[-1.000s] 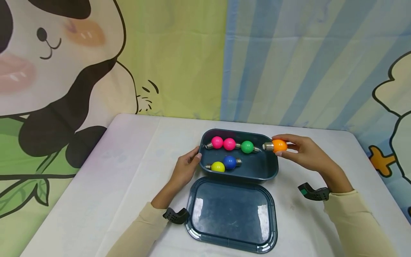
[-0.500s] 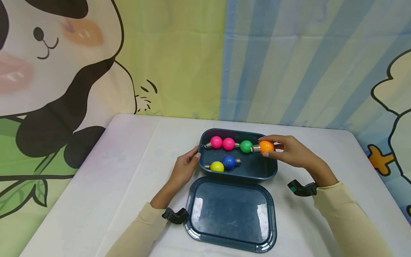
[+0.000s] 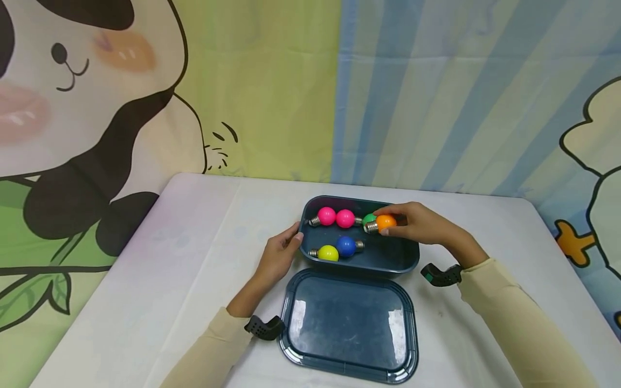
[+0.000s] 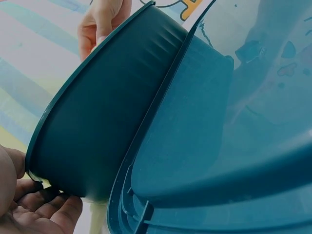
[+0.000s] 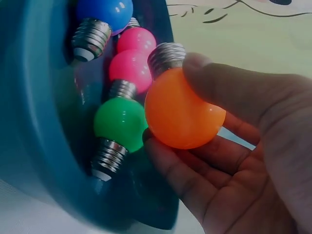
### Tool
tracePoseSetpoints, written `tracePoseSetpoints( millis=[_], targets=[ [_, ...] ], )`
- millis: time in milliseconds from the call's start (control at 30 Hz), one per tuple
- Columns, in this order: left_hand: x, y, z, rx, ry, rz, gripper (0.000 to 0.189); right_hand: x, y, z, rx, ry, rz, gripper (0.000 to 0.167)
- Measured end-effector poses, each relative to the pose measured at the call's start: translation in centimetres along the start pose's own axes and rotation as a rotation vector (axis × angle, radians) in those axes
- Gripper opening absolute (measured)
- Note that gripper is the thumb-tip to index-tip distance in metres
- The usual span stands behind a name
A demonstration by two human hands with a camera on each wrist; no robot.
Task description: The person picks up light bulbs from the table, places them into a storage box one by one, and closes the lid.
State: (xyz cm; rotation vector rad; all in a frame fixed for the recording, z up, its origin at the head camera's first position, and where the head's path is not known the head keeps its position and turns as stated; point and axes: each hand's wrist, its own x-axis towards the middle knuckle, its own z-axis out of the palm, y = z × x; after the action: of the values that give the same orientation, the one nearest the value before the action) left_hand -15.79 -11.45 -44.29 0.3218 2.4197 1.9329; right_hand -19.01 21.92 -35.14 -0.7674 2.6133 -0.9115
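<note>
An orange light bulb [image 3: 386,222] with a silver screw base is pinched between the thumb and fingers of my right hand [image 3: 421,225], above the right half of a dark blue-green box [image 3: 388,257]. Behind it, partly hidden in the head view, lies a green bulb [image 5: 120,122]. Two pink bulbs [image 3: 345,218] lie along the box's far side. Nearer the front are a blue bulb [image 3: 346,246] and a yellow bulb [image 3: 328,253]. My left hand [image 3: 277,256] grips the box's left end, thumb at the rim and fingers against the outer wall [image 4: 97,112].
A box lid [image 3: 346,323] of the same colour lies flat on the white table [image 3: 204,302], just in front of the box. A printed curtain [image 3: 271,97] hangs behind the table's far edge.
My right hand has carried the orange bulb leftward, from the box's right rim to over its inside, now covering part of the green bulb. The left hand stays at the box.
</note>
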Motion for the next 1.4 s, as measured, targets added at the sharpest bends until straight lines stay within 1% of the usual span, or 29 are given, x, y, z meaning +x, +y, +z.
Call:
tracePoseSetpoints(
  millis=[100, 267, 367, 533, 633, 767, 900, 1067, 1167, 1333, 1400],
  targets=[
    [0.0, 0.0, 0.0, -0.008, -0.005, 0.012, 0.049, 0.4, 0.1, 0.0, -0.004, -0.031, 0.013, 0.042],
    [0.0, 0.1, 0.1, -0.013, -0.006, 0.003, 0.048, 0.7, 0.2, -0.2, 0.003, -0.098, 0.054, 0.040],
    [0.1, 0.1, 0.1, -0.020, -0.011, 0.008, 0.048, 0.7, 0.2, -0.4, -0.006, -0.121, 0.071, 0.038],
    [0.1, 0.1, 0.0, -0.018, -0.012, 0.008, 0.050, 1.2, 0.0, -0.3, -0.013, -0.141, 0.071, 0.037],
    [0.1, 0.1, 0.0, -0.020, -0.007, 0.010, 0.049, 1.5, -0.3, 0.0, -0.016, -0.148, 0.099, 0.038],
    [0.1, 0.1, 0.0, -0.032, -0.004, 0.026, 0.049, 1.7, -0.6, 0.6, -0.044, -0.153, 0.129, 0.039],
    [0.1, 0.0, 0.0, -0.029, -0.007, 0.034, 0.050, 1.9, -0.5, 1.0, -0.084, -0.165, 0.134, 0.039],
    [0.1, 0.0, 0.1, -0.021, -0.007, 0.030, 0.048, 2.0, -0.2, 1.1, -0.114, -0.188, 0.134, 0.040],
    [0.0, 0.6, 0.0, -0.021, -0.011, 0.018, 0.046, 2.1, -0.1, 1.0, -0.107, -0.191, 0.147, 0.040],
    [-0.9, 3.1, -0.3, -0.013, -0.029, 0.009, 0.044, 2.1, -0.3, 1.0, -0.110, -0.212, 0.157, 0.040],
    [-1.2, 3.9, -0.4, -0.008, -0.033, 0.014, 0.043, 2.1, -0.4, 1.1, -0.111, -0.222, 0.156, 0.040]
  ],
)
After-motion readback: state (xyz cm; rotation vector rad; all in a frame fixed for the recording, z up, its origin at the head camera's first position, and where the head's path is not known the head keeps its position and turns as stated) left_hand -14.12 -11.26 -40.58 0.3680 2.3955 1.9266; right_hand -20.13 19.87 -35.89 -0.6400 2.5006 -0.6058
